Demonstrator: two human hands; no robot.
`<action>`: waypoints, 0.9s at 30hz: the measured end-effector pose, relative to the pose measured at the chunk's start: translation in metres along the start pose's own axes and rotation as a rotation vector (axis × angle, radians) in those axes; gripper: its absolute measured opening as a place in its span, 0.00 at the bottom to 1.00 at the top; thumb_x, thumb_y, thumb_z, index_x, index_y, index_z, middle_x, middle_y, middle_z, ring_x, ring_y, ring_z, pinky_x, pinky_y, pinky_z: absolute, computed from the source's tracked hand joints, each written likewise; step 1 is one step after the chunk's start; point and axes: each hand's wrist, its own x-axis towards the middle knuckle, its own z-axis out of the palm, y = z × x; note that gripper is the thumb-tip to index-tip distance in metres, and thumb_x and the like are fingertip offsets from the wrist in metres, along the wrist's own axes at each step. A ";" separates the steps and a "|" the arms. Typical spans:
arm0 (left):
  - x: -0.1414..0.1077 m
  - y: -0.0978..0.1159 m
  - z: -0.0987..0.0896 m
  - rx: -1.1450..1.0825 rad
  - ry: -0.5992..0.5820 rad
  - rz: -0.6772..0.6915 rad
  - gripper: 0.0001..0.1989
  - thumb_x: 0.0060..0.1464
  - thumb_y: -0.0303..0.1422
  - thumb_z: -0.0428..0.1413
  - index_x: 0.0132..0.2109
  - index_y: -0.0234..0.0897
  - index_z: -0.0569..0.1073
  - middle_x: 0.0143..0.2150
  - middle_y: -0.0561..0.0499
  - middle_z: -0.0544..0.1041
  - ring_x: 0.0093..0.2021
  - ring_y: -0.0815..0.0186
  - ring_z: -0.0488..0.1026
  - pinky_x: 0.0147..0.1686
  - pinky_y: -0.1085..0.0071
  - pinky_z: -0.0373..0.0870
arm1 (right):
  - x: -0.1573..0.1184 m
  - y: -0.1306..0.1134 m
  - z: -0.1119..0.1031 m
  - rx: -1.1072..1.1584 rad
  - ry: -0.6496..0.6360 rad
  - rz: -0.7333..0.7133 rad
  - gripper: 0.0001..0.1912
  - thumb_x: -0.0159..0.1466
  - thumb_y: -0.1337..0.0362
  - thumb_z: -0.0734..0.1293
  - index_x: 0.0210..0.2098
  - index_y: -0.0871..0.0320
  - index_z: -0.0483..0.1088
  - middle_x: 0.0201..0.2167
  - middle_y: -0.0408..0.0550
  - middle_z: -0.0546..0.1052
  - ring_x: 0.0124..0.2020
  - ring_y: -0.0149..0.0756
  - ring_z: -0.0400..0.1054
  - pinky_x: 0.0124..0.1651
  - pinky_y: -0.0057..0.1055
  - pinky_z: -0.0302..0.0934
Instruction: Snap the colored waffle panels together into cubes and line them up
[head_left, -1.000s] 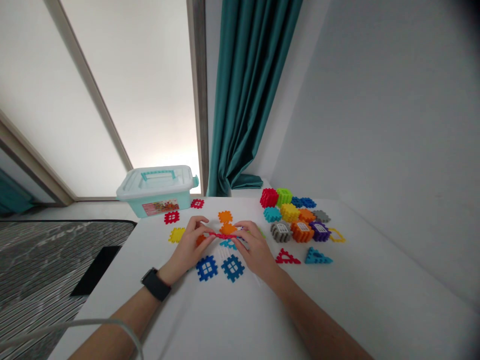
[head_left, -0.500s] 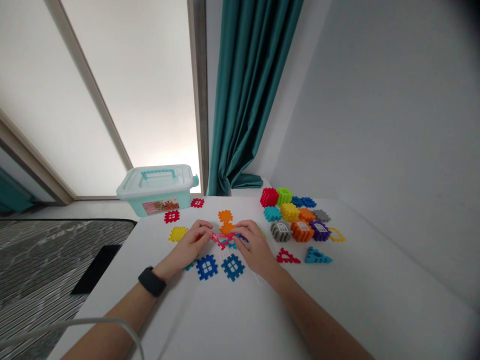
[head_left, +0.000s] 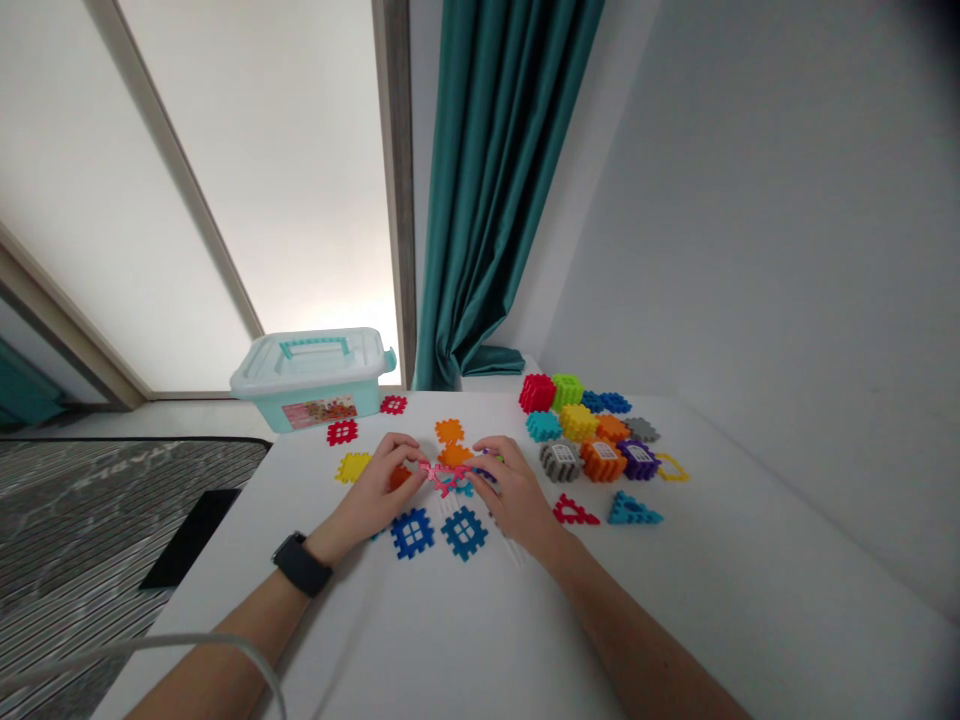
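Between my two hands is a pink toothed building piece (head_left: 445, 479), pinched at its left end by my left hand (head_left: 380, 490) and at its right by my right hand (head_left: 514, 495). Both hands are closed on it. Just beyond it lie orange toothed plates (head_left: 450, 432). An orange-red piece (head_left: 400, 477) shows through the gap of my left fingers. Purple and green bits show partly behind my right fingers. Nearer me are a dark blue window plate (head_left: 412, 534) and a teal-blue window plate (head_left: 464, 533).
A lidded turquoise box (head_left: 315, 375) stands back left, near red window plates (head_left: 343, 432) and a yellow plate (head_left: 352, 467). At right are stacked plates in several colours (head_left: 579, 422), a red triangle (head_left: 575, 510) and a blue triangle (head_left: 634, 509). A cable (head_left: 187, 638) crosses the lower left.
My left fingers have lifted and arched slightly, uncovering the orange-red piece beneath. The pink piece stays between both hands, a little tilted. The view has shifted slightly.
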 end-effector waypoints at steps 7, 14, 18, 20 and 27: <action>-0.003 0.001 0.000 0.254 0.118 0.080 0.23 0.51 0.38 0.65 0.51 0.40 0.69 0.56 0.43 0.66 0.56 0.52 0.67 0.56 0.53 0.68 | 0.001 -0.003 0.000 0.025 0.095 0.042 0.04 0.68 0.65 0.64 0.39 0.55 0.72 0.46 0.53 0.72 0.48 0.43 0.69 0.51 0.43 0.68; -0.003 0.001 0.004 0.249 0.124 0.047 0.18 0.51 0.38 0.66 0.45 0.40 0.69 0.53 0.44 0.68 0.52 0.54 0.69 0.51 0.55 0.70 | -0.002 -0.009 0.006 0.038 0.122 0.069 0.03 0.65 0.67 0.65 0.38 0.54 0.71 0.46 0.52 0.72 0.48 0.42 0.70 0.51 0.43 0.67; -0.003 0.003 0.006 0.202 0.109 0.066 0.11 0.55 0.34 0.62 0.43 0.40 0.71 0.50 0.46 0.69 0.51 0.57 0.70 0.51 0.58 0.70 | -0.003 -0.011 0.011 0.053 0.140 0.075 0.04 0.63 0.69 0.66 0.37 0.54 0.70 0.45 0.52 0.71 0.48 0.42 0.69 0.51 0.42 0.67; -0.002 0.005 0.007 0.189 0.108 0.069 0.09 0.55 0.33 0.62 0.43 0.40 0.72 0.49 0.47 0.69 0.50 0.58 0.70 0.51 0.59 0.70 | -0.003 -0.013 0.013 0.058 0.143 0.080 0.05 0.61 0.69 0.66 0.36 0.54 0.69 0.45 0.52 0.71 0.47 0.43 0.69 0.51 0.42 0.67; -0.001 0.007 0.009 0.122 0.150 0.048 0.03 0.57 0.31 0.59 0.40 0.39 0.73 0.46 0.48 0.69 0.48 0.60 0.71 0.50 0.61 0.70 | -0.004 -0.021 0.019 0.056 0.128 0.094 0.05 0.61 0.70 0.66 0.35 0.54 0.68 0.43 0.51 0.71 0.47 0.42 0.69 0.51 0.41 0.66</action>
